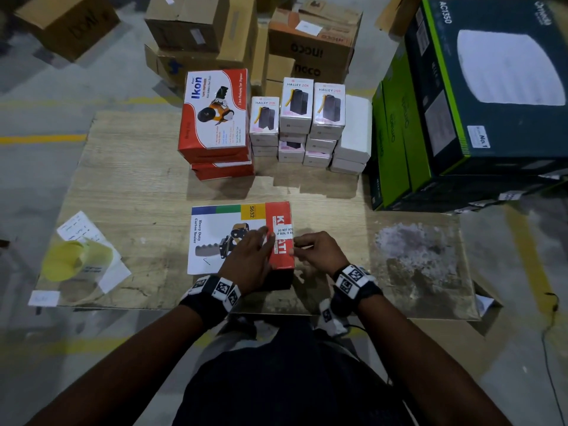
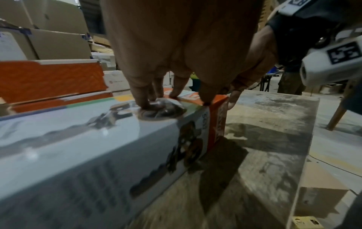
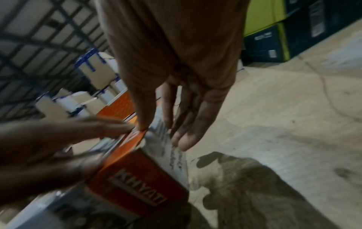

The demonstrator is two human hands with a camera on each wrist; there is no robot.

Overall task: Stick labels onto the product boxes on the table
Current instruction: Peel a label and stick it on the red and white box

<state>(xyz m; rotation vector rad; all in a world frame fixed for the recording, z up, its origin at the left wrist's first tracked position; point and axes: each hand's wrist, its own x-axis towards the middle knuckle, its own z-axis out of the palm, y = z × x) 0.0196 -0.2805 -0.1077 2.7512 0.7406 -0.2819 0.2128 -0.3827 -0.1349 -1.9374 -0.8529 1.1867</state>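
A white carton-sealer box (image 1: 215, 241) with a red right end lies flat at the table's front centre. A white seal label (image 1: 284, 233) runs across the red end and over its right edge. My left hand (image 1: 249, 256) lies on the box top, and its fingertips (image 2: 145, 105) press down near the label's left end. My right hand (image 1: 319, 250) is at the box's right edge. There its thumb (image 3: 143, 122) touches the top edge, and its straight fingers (image 3: 184, 139) lie along the box's side (image 3: 141, 173). Neither hand grips anything.
Red Ikon boxes (image 1: 215, 118) and small white Halley boxes (image 1: 295, 118) are stacked at the back of the wooden table (image 1: 123, 179). Large green and dark boxes (image 1: 461, 103) stand at the right. Yellow backing sheets and papers (image 1: 76, 256) lie at the front left. Brown cartons (image 1: 215, 26) stand behind.
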